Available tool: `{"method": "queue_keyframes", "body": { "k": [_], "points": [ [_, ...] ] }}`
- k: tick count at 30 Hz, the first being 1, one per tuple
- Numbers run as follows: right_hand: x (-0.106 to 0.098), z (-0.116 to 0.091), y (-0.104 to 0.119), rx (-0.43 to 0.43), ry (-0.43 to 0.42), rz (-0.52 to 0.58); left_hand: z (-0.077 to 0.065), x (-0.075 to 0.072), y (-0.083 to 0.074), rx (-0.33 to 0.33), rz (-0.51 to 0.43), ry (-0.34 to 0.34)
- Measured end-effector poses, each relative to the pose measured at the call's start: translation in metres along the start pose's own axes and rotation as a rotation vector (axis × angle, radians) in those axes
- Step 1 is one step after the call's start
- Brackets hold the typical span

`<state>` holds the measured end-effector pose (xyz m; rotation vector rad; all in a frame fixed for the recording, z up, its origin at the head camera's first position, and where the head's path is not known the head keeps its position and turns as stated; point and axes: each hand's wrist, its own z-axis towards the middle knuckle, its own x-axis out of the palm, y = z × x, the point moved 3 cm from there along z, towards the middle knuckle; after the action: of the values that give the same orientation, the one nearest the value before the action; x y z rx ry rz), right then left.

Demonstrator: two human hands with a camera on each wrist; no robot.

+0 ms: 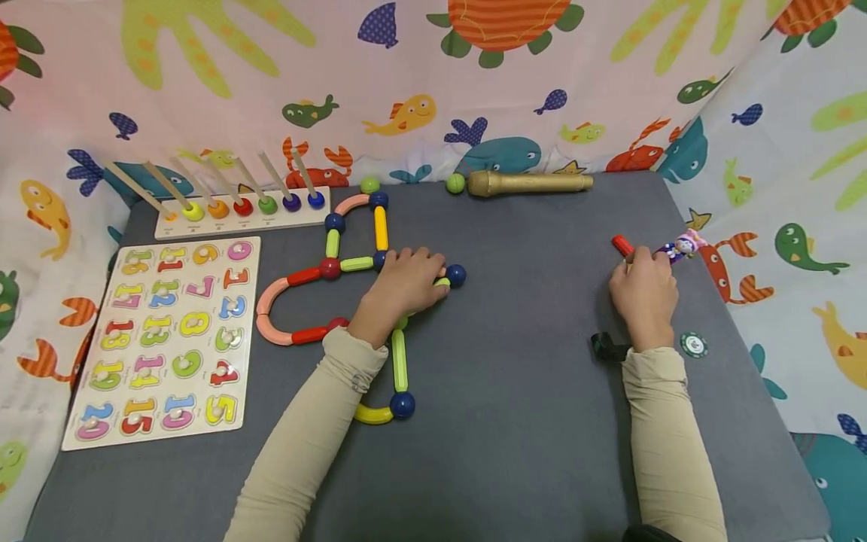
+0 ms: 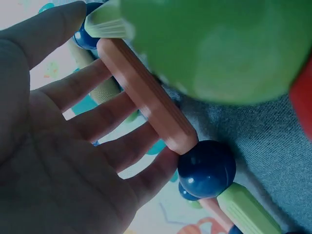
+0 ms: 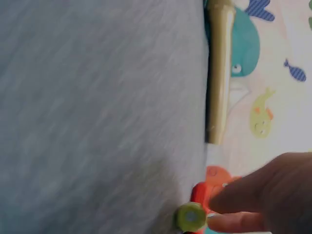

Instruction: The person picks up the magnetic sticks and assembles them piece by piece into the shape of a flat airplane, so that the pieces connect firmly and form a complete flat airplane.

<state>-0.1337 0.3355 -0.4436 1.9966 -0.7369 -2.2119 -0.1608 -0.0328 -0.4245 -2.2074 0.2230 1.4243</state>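
My left hand (image 1: 409,282) reaches over the right side of a figure made of magnetic sticks and balls. In the left wrist view its nearly straight fingers touch a pink stick (image 2: 148,97); a blue ball (image 2: 207,169) joins that stick's lower end. The thumb lies by a light green stick (image 2: 105,22) and another blue ball. A large green ball (image 2: 229,48) blurs the foreground. My right hand (image 1: 646,290), at the table's right, pinches a light green stick (image 3: 191,217), seen end-on. Next to it lies a red stick (image 1: 622,245). A small figurine (image 1: 684,245) is just beyond the fingers.
A number puzzle board (image 1: 162,346) and a peg stacker (image 1: 244,218) stand at the left. A gold toy microphone (image 1: 531,184) and a green ball (image 1: 455,183) lie along the back edge. Near the right wrist are a round chip (image 1: 694,345) and patterned cloth (image 1: 799,301).
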Motion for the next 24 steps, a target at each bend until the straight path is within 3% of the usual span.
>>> {"method": "queue_keyframes", "body": {
  "k": [2, 4, 9, 12, 17, 24],
  "points": [
    [0.002, -0.001, -0.006, 0.068, 0.040, -0.004, 0.000, 0.000, 0.001, -0.010, -0.005, -0.011],
    [0.005, -0.001, -0.008, 0.068, 0.062, 0.008, -0.001, -0.001, 0.003, -0.021, -0.011, -0.025],
    [0.014, 0.003, 0.004, -0.147, 0.082, 0.131, -0.002, -0.001, 0.006, -0.034, -0.030, -0.054],
    [0.020, 0.001, 0.025, -0.284, 0.179, 0.242, -0.001, 0.001, 0.007, -0.033, -0.034, -0.063],
    [0.029, -0.009, 0.073, -0.403, 0.350, 0.403, 0.002, 0.006, 0.005, -0.034, -0.034, -0.069],
    [0.040, -0.015, 0.133, -0.578, 0.404, 0.420, 0.001, 0.009, 0.001, -0.032, -0.009, -0.088]
  ]
}}
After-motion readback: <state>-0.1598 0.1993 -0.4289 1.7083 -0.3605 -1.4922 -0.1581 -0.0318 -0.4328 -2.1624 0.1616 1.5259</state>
